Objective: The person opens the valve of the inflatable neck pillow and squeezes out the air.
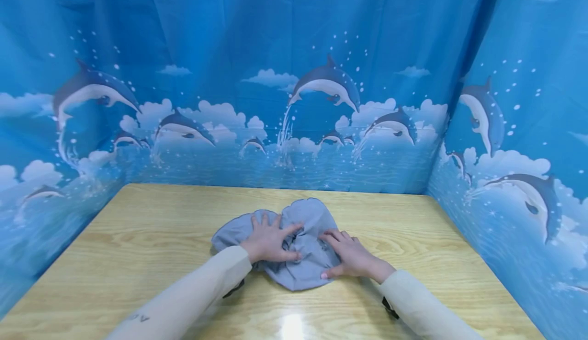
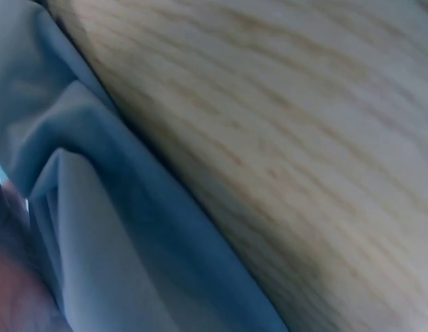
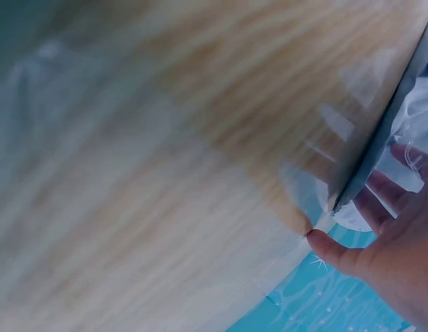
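A crumpled grey cloth item (image 1: 310,216) with rounded lobes lies on the wooden table. My left hand (image 1: 268,240) rests on its middle with spread fingers, the thumb toward the near side. At the cloth's right edge, my right hand (image 1: 353,257) lies with fingertips on the fabric and thumb by the near rim. In the left wrist view the grey cloth (image 2: 131,235) falls in folds, with a blurred bit of hand at the lower left. The right wrist view has the thumb tip of the right hand (image 3: 400,252) at the tabletop, fingers beside the cloth edge (image 3: 386,131).
The light wooden table (image 1: 161,217) reaches back to a blue curtain (image 1: 257,33) printed with dolphins and clouds. Another dolphin curtain (image 1: 519,136) hangs along the right side. Pale sleeves (image 1: 184,291) cover both forearms, with dark bands beneath the wrists.
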### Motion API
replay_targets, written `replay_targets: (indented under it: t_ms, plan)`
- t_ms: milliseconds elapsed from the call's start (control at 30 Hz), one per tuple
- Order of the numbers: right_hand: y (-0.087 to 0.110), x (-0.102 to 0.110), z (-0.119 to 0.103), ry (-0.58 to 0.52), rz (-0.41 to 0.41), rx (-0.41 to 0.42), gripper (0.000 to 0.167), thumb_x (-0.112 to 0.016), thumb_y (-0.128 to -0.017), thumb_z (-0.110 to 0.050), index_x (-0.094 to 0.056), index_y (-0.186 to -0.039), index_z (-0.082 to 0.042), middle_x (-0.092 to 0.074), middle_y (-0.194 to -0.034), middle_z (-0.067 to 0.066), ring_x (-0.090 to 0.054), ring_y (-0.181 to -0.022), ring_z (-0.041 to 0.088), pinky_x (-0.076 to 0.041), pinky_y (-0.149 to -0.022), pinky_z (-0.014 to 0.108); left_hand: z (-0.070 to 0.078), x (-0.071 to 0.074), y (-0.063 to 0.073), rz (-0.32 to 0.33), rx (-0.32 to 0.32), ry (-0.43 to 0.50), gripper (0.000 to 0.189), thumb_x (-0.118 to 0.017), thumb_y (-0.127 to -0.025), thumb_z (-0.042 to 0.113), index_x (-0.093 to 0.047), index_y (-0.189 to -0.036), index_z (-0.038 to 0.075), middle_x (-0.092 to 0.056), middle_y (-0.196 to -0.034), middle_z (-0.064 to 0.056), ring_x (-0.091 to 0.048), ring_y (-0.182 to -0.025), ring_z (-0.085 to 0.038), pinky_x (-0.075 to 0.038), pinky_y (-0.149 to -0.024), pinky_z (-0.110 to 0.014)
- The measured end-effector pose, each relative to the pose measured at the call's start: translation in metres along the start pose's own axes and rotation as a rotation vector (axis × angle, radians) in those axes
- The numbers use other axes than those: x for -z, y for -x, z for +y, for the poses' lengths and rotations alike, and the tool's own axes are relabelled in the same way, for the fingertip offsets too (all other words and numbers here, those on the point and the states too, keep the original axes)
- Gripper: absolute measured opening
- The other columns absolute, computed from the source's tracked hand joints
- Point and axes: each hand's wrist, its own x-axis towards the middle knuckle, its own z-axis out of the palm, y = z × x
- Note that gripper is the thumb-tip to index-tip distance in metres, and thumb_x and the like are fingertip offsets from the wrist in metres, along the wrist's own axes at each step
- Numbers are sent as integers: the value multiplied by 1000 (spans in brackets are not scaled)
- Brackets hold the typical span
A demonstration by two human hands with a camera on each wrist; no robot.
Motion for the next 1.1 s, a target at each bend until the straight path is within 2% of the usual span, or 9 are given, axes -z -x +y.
replay_targets:
  t_ms: [167, 367, 600, 800, 1100]
  plan:
    - [0, -1, 2, -20, -19, 6, 72, -65, -75, -56, -44, -133, -19, -36, -141, 15, -39, -122, 37, -35, -90, 60, 0, -1, -1, 14, 10, -17, 74, -46, -74, 76, -30, -139, 45, -24, -148, -20, -15, -130, -58, -7, -97, -75]
    - [-2, 0, 6, -69, -20, -19, 57, -59, -83, -50, -48, -130, -19, -40, -139, 14, -40, -122, 37, -31, -92, 62, 1, -4, -1, 52, 12, -41, 65, -49, -77, 71, -38, -135, 45, -32, -144, -18, -22, -128, -56, -10, -96, -75]
    - [-4, 1, 7, -100, -24, -23, 53, -56, -85, -51, -51, -127, -20, -43, -136, 11, -41, -120, 33, -31, -92, 61, 2, -5, 0, 94, -1, -21, 52, -55, -80, 61, -48, -128, 43, -39, -138, -16, -26, -127, -53, -10, -95, -75]
    - [-7, -1, 6, -51, 10, -2, 52, -57, -84, -51, -52, -125, -20, -45, -134, 10, -43, -117, 30, -34, -91, 57, 2, -4, 2, 134, -24, 7, 40, -59, -82, 52, -55, -120, 42, -44, -130, -16, -30, -125, -51, -11, -95, -75]
    - [-7, -2, 3, -51, 4, 2, 52, -59, -83, -49, -52, -126, -20, -43, -136, 12, -42, -120, 32, -35, -89, 56, -1, -8, 3, 176, -55, 21, 32, -62, -81, 49, -61, -112, 41, -48, -114, -11, -42, -111, -36, -13, -94, -74]
